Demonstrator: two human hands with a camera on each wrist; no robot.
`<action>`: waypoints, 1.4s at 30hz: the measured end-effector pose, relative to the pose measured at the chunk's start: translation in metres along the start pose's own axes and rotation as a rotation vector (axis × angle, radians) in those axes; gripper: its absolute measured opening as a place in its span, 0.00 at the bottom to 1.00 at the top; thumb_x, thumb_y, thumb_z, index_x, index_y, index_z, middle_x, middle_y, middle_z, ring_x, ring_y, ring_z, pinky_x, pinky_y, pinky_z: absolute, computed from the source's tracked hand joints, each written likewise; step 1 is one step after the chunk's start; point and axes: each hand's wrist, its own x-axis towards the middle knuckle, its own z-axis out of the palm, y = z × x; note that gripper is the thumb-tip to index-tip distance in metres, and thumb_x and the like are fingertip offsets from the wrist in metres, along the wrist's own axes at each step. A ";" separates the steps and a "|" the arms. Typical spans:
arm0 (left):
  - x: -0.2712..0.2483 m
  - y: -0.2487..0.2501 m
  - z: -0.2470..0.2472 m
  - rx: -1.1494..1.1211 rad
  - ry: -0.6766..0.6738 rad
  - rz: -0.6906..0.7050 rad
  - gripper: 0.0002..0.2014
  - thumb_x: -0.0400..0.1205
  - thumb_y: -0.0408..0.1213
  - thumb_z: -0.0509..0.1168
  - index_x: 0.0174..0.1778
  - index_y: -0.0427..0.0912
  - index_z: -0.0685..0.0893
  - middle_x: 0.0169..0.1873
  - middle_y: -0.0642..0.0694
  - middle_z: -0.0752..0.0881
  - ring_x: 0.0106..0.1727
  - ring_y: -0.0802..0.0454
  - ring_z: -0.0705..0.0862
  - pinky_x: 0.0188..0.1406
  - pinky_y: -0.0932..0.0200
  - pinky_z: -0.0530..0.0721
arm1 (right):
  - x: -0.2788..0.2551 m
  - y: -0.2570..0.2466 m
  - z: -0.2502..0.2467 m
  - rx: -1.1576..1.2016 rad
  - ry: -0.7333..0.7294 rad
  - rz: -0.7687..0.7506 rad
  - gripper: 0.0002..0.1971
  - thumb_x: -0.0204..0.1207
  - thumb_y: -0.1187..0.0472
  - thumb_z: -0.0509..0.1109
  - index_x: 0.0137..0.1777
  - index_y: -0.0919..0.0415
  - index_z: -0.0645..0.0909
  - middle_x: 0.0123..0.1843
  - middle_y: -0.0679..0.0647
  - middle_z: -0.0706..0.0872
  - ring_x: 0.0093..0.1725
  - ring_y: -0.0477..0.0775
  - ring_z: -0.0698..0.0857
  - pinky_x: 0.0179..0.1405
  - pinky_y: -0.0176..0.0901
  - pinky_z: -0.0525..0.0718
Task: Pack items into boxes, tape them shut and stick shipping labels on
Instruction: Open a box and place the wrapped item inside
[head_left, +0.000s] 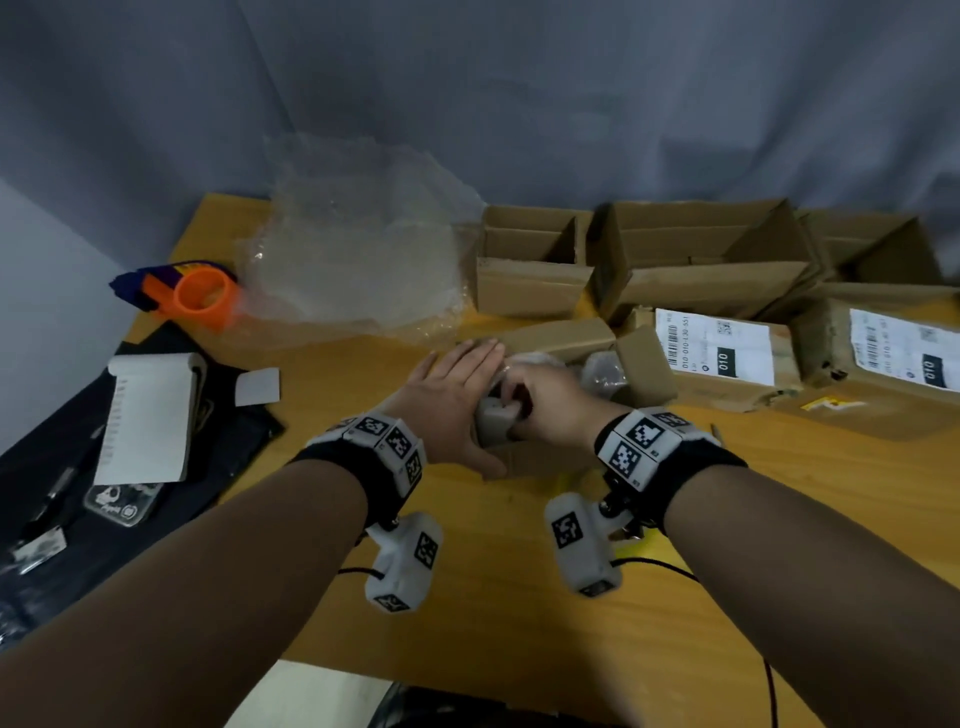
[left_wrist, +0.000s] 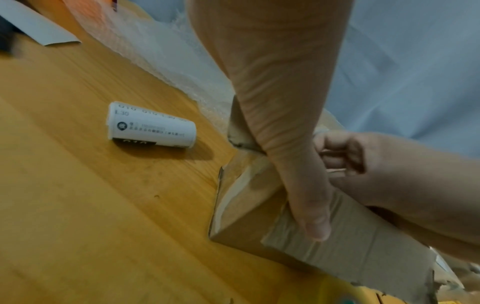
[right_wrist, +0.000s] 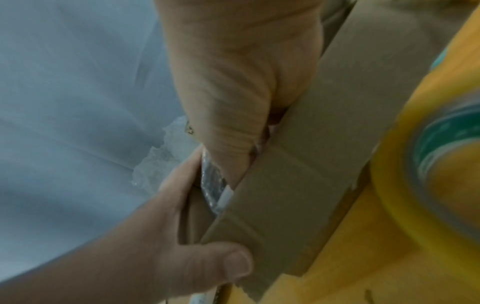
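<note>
A small open cardboard box (head_left: 543, 460) sits mid-table. My left hand (head_left: 452, 384) lies flat against its left wall with straight fingers, and the thumb (left_wrist: 309, 205) runs down the near face (right_wrist: 298, 174). My right hand (head_left: 540, 400) curls its fingers round a bubble-wrapped item (head_left: 496, 418) and holds it in the box's opening. The wrap (right_wrist: 213, 185) shows between both hands in the right wrist view. A curled shipping label (left_wrist: 152, 128) lies on the table left of the box. What else is inside the box is hidden.
An orange tape dispenser (head_left: 202, 296) and a bubble-wrap sheet (head_left: 358, 249) lie at the back left. Open boxes (head_left: 530, 260) (head_left: 701, 254) stand behind, and labelled boxes (head_left: 722, 353) (head_left: 893, 358) stand to the right. A label pad (head_left: 145, 415) lies left. A yellow tape roll (right_wrist: 441, 164) sits by the box.
</note>
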 end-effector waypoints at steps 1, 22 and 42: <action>0.002 0.001 -0.003 -0.007 -0.009 -0.002 0.67 0.60 0.76 0.66 0.82 0.47 0.34 0.84 0.52 0.40 0.84 0.51 0.41 0.82 0.44 0.42 | -0.008 -0.001 -0.006 0.031 0.048 -0.024 0.17 0.66 0.61 0.78 0.50 0.49 0.75 0.52 0.50 0.82 0.54 0.54 0.82 0.50 0.46 0.80; -0.031 0.009 -0.081 -0.693 0.229 -0.081 0.18 0.79 0.46 0.69 0.60 0.40 0.77 0.55 0.47 0.86 0.54 0.52 0.84 0.54 0.53 0.83 | -0.069 -0.022 -0.050 0.363 0.294 -0.193 0.22 0.76 0.63 0.73 0.69 0.58 0.75 0.55 0.50 0.84 0.55 0.48 0.83 0.61 0.44 0.82; -0.062 0.002 -0.042 -1.109 0.707 -0.414 0.11 0.84 0.45 0.61 0.59 0.45 0.72 0.46 0.50 0.83 0.41 0.56 0.84 0.45 0.56 0.83 | -0.086 -0.004 -0.021 -0.435 0.280 -0.033 0.06 0.84 0.59 0.60 0.56 0.53 0.77 0.47 0.49 0.82 0.51 0.55 0.82 0.43 0.43 0.74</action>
